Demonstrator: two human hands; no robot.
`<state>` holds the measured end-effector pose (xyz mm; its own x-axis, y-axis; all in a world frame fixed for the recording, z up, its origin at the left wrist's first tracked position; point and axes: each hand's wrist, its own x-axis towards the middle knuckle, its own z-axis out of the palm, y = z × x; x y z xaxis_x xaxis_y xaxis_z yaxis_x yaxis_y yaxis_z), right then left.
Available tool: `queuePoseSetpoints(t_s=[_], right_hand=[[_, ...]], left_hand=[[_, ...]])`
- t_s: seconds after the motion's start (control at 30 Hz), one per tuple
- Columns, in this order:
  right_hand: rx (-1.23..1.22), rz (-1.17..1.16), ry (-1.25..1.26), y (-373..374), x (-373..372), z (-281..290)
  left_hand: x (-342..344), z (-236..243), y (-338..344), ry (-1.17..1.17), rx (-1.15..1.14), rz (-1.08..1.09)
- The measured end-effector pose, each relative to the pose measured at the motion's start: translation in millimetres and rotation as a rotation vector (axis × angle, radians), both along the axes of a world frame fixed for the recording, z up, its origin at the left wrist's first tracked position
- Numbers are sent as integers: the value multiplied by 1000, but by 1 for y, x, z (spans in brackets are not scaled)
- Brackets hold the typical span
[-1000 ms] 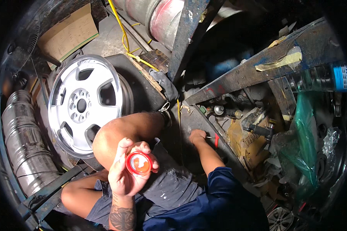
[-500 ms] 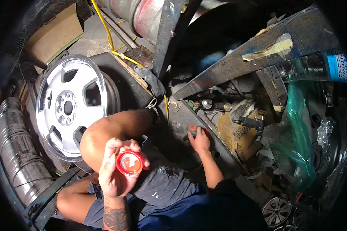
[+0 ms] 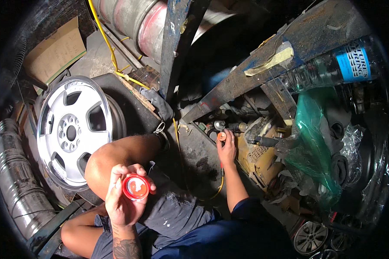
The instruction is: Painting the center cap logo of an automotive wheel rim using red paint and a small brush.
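Note:
In my left hand (image 3: pixel 124 205) is a small round red lid (image 3: pixel 136 187), gripped by its edge between thumb and curled fingers. White and orange-red patches show on its face. The hand stands above my bent leg, at lower left of centre. My right arm stretches forward over the floor. Closed on a small round orange-topped piece (image 3: pixel 221 136) is my right hand (image 3: pixel 227 151); the fingers partly cover it, so its exact kind is unclear. It is close to the dark tools (image 3: pixel 220 125) beside the metal frame's corner.
A silver-white wheel rim (image 3: pixel 75 129) leans at left near a dark metal cylinder (image 3: pixel 21 190). Rusty beams (image 3: pixel 255 64) cross at upper right. A green plastic bag (image 3: pixel 311 138), a clear bottle (image 3: pixel 333 69) and cardboard (image 3: pixel 259 155) crowd the right side. A yellow hose (image 3: pixel 112 54) runs along the floor.
My right hand has moved farther forward, up to the tools, with the orange-topped piece now facing up in its fingers. My left hand still holds the red lid. The whole view has shifted slightly.

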<state>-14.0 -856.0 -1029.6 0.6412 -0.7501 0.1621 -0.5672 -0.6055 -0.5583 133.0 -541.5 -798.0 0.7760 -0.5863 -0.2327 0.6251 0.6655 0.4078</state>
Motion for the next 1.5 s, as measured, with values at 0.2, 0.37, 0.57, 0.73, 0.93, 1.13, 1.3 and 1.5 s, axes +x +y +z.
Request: queuePoseSetpoints(t_s=[0.2,0.37,0.57,0.73,0.93,1.13,1.3,1.5], right_hand=[[-17,-304,90,-14,-11,-13],[12,-178,-69,16,-21,-7],[599,-287,-76,54,-26,-73],[1145,-523,-220,70,-17,-127],[567,-194,-96,92,-27,-133],[219,237,-116,106,-36,-109],[529,12,11,111,-48,-109],[231,331,257,107,-70,-121]], left_hand=[[-1,0,1,-19,-63,2],[1,0,3,13,-66,1],[2,-1,2,-11,-75,-24],[0,-1,2,-25,-71,-29],[-1,0,4,0,-61,-9],[2,-4,7,-23,-82,-52],[0,-1,6,61,-144,-31],[1,-6,10,46,-201,-66]])
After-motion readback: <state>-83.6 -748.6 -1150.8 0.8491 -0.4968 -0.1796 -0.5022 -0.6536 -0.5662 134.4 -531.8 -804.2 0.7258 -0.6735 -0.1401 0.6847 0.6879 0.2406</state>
